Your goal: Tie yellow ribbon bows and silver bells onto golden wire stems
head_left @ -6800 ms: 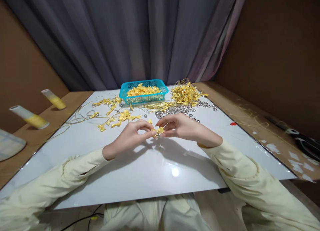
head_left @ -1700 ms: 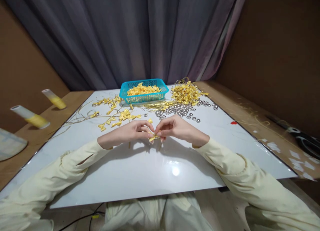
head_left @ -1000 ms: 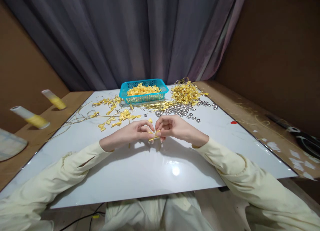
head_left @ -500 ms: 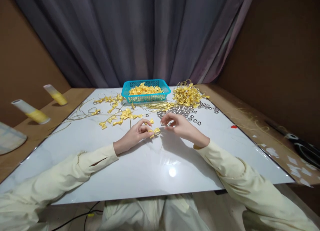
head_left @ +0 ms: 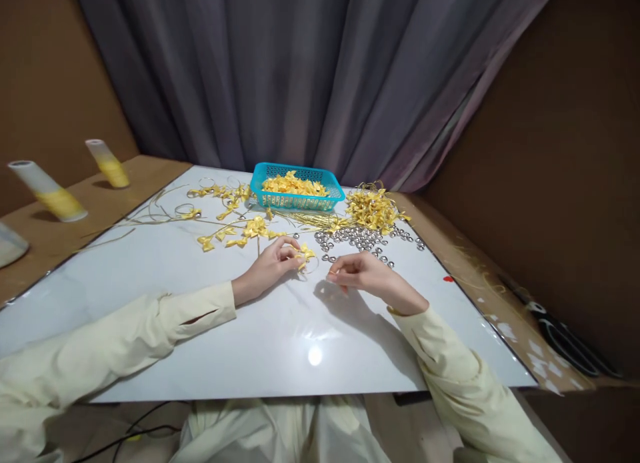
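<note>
While over board (head_left: 200,329), left grip (head_left: 265,271) tight on yellow bow (head_left: 305,253), right grip (head_left: 363,279) pinched together.

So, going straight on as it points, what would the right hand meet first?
The right hand would likely meet the yellow bow pinched in the left hand; only bare tabletop between, depth unclear.

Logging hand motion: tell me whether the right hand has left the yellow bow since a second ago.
Yes. The right hand has drawn rightward off the yellow bow in the left hand, toward the silver beads.
</note>
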The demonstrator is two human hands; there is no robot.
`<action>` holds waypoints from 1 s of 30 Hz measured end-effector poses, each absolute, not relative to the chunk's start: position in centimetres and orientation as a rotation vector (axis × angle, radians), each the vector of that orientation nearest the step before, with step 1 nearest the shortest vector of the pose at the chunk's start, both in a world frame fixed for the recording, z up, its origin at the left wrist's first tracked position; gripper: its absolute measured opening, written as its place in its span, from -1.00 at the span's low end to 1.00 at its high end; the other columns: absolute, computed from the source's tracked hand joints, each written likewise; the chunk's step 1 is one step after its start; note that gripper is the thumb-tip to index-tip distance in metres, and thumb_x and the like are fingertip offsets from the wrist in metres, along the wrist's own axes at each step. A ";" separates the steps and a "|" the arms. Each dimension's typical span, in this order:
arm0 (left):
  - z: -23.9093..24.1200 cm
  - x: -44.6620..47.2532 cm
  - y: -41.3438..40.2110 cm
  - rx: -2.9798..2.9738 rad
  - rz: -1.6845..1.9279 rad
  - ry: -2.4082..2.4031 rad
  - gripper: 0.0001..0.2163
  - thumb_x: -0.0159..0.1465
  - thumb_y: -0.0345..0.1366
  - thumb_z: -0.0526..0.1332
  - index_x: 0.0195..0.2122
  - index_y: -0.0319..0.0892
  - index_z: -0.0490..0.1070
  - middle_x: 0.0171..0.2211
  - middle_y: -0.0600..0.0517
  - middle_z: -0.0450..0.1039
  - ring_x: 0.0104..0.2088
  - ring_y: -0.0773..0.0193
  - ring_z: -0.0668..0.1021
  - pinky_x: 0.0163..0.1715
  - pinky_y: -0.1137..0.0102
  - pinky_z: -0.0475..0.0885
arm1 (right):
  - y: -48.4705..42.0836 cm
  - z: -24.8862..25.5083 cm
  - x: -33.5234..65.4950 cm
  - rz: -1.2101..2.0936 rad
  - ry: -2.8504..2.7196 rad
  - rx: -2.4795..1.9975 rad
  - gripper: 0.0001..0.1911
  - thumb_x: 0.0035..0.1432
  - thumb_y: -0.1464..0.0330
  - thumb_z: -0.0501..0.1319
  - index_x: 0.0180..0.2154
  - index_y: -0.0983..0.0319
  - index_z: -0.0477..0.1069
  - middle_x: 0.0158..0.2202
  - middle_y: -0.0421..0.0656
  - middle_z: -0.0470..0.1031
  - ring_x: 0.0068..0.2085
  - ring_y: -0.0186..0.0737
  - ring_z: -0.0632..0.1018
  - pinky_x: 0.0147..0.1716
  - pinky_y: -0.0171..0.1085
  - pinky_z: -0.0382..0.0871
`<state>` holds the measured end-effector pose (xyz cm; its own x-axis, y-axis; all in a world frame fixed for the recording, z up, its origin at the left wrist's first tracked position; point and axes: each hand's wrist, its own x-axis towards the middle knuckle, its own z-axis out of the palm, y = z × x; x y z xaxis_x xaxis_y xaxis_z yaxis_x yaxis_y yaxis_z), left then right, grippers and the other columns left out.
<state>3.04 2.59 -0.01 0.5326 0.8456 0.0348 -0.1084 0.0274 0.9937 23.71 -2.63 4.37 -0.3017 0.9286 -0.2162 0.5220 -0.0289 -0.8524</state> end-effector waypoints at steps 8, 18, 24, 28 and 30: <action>0.3 3.1 2.3 1.317 0.802 0.636 -0.74 0.09 -0.31 0.27 -0.29 -0.15 0.16 -0.51 0.17 0.38 -0.44 0.36 0.46 -0.35 0.41 0.31 | -5.1 4.4 24.1 0.554 -1.843 -1.758 -0.83 0.04 0.36 0.19 -0.28 0.27 0.41 -0.36 -0.11 0.50 -0.51 -0.32 0.39 -0.47 -0.30 0.24; 0.4 3.0 2.4 1.283 0.792 0.626 -0.75 0.08 -0.32 0.27 -0.30 -0.16 0.19 -0.50 0.15 0.39 -0.42 0.37 0.44 -0.31 0.43 0.26 | -3.7 1.9 19.0 0.104 -2.056 -1.736 -0.83 0.12 0.41 0.13 -0.25 0.28 0.45 -0.38 -0.08 0.46 -0.41 -0.23 0.43 -0.42 -0.30 0.18; 0.3 3.0 2.3 1.315 0.801 0.630 -0.75 0.07 -0.32 0.28 -0.29 -0.17 0.20 -0.49 0.16 0.37 -0.42 0.37 0.44 -0.34 0.45 0.25 | -2.8 1.2 19.1 0.462 -1.798 -1.655 -0.89 0.01 0.38 0.18 -0.45 0.28 0.45 -0.57 -0.22 0.37 -0.52 -0.35 0.33 -0.46 -0.34 0.16; 0.1 3.0 2.3 1.407 0.806 0.624 -0.78 0.10 -0.32 0.25 -0.31 -0.17 0.20 -0.53 0.17 0.33 -0.47 0.40 0.39 -0.41 0.47 0.23 | -2.7 2.3 19.4 1.087 -1.511 -1.582 -0.90 -0.09 0.36 0.20 -0.53 0.28 0.36 -0.69 -0.32 0.24 -0.62 -0.45 0.21 -0.62 -0.42 0.02; 0.0 3.0 2.4 1.440 0.816 0.627 -0.79 0.11 -0.32 0.25 -0.32 -0.17 0.20 -0.54 0.18 0.32 -0.48 0.40 0.39 -0.42 0.47 0.23 | -3.2 3.1 19.8 1.429 -1.387 -1.505 -0.90 -0.08 0.36 0.20 -0.50 0.27 0.34 -0.73 -0.36 0.17 -0.68 -0.49 0.13 -0.69 -0.44 -0.11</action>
